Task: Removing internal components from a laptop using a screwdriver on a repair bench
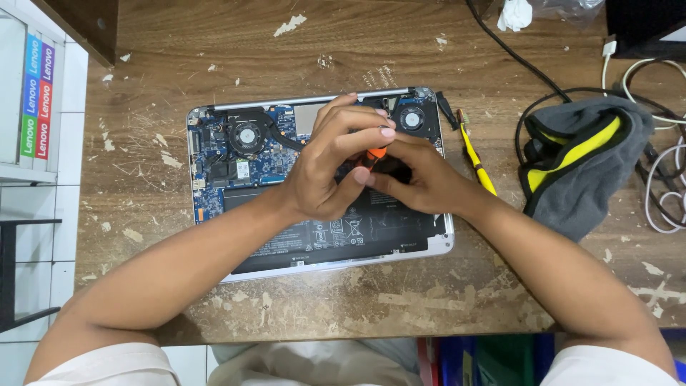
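While both hands meet over it, an opened laptop [286, 186] lies on a worn wooden table [400, 300].

Where the laptop sits, bare tabletop shows ahead of it and to its left, while its near edge lies close to the table's front edge; to its right, a yellow-handled tool [477, 161] lies just beside it, then a grey and yellow cloth [582, 161] and some cables [661, 186]. Both forearms angle inward from the near corners. The left hand [336, 168] arches over the laptop's middle, fingers curled down onto an orange-handled screwdriver [376, 153]. The right hand [421, 179] pinches the same handle from the right side, so the orange shows between both sets of fingertips, above the black battery [329, 232].
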